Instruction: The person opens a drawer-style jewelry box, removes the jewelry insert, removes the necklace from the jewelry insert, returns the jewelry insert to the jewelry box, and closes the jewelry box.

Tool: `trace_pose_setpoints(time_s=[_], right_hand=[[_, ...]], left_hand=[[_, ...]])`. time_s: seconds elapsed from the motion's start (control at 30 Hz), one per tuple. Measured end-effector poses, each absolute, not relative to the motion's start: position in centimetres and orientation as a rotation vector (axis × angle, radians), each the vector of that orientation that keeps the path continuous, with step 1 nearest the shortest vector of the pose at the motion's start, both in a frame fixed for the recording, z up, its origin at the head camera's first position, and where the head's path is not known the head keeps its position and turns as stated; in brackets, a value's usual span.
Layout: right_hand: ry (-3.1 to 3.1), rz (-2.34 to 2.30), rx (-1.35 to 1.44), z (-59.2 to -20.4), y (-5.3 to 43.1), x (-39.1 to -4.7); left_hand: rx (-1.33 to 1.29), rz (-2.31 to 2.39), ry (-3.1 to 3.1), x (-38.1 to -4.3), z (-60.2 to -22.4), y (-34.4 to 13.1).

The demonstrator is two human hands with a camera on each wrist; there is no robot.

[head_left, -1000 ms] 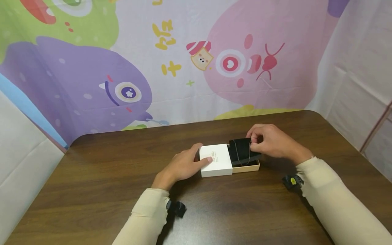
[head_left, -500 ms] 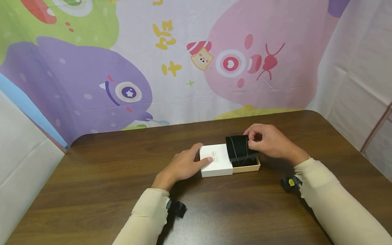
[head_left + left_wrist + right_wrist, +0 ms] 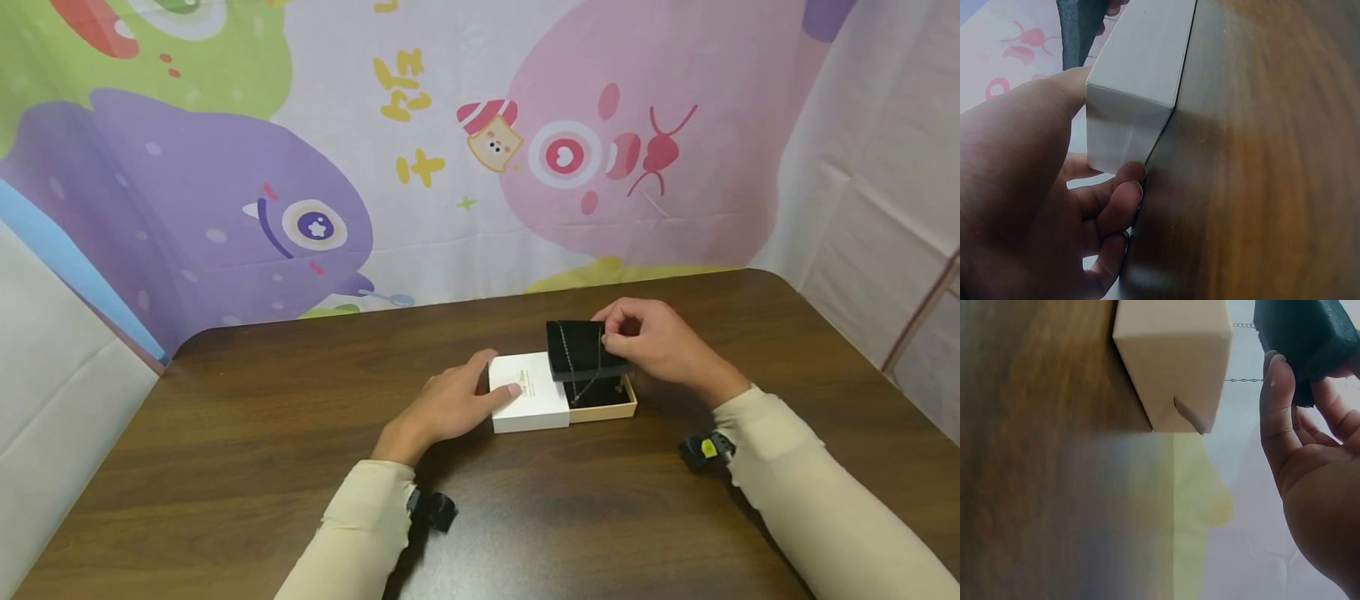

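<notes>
Lifting clear of an open box, a black pad [image 3: 577, 350] hangs in the pinch of a right hand [image 3: 667, 342], thumb on the near side and fingers on the far side of its right end. The pad sits above the tray [image 3: 603, 412], overlapping the right edge of the white cover [image 3: 528, 408] in the head view; its long axis appears to run left to right, its covered face up and its thick edge toward the near side. A thin chain [image 3: 567, 354] crosses it in two strands from far to near, meeting in a V that points down at the tray.

A left hand [image 3: 450, 404] grips the cover's left end, thumb on top beside gold lettering [image 3: 527, 383]. Cover and tray share one left-to-right axis, the tray jutting out to the right, a curved notch [image 3: 1190, 415] in its end wall. Both rest on a brown table [image 3: 225, 458] before a cartoon backdrop [image 3: 420, 250].
</notes>
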State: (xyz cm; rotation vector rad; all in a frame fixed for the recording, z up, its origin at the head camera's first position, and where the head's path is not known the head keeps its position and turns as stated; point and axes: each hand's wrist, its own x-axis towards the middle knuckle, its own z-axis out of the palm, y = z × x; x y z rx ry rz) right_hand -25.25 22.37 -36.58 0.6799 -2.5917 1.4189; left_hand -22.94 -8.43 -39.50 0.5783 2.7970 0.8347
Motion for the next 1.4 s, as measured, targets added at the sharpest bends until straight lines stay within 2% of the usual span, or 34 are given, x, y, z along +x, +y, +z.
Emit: trace_pose_setpoints(time_s=[0.3, 0.8, 1.4], right_hand=[[-2.508, 1.6, 0.701, -37.1, 21.4, -25.4], [-2.295, 1.886, 0.482, -36.3, 20.4, -25.1], [-2.123, 1.997, 0.447, -33.6, 18.5, -22.6]], left_hand=[[0.571, 0.827, 2.806, -23.1, -39.6, -8.6], [0.557, 0.837, 2.804, -23.1, -39.6, -8.7], [0.578, 0.819, 2.793, -23.1, -39.6, -8.5]])
